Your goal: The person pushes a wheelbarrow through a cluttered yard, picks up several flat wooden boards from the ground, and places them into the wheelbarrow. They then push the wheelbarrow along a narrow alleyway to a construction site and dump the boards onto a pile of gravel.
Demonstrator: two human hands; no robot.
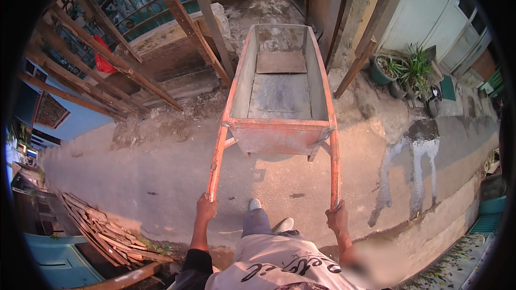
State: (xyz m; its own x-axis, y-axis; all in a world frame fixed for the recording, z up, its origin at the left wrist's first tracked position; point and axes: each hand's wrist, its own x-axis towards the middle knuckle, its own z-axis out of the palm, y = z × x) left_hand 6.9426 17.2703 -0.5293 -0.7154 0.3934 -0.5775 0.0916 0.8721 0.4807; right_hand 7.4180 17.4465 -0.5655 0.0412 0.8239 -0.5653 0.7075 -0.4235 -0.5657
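Ahead of me stands an orange wooden wheelbarrow (284, 138) with a long, grey-stained tray and two handles pointing back at me. My left hand (206, 208) is closed round the end of its left handle (217, 164). Round the end of the right handle (335, 174) my right hand (337, 217) is wrapped in the same way. Inside the tray, a flat brown board (281, 62) lies toward the far end; no load shows on the tray floor. The wheel is hidden beneath the body.
Wooden props (185, 19) lean at the far left, close to the barrow's side. A post (355, 70) and potted plants (415, 70) stand to the right. A wet patch (418, 150) marks the paving. Stacked planks (105, 231) lie at the near left.
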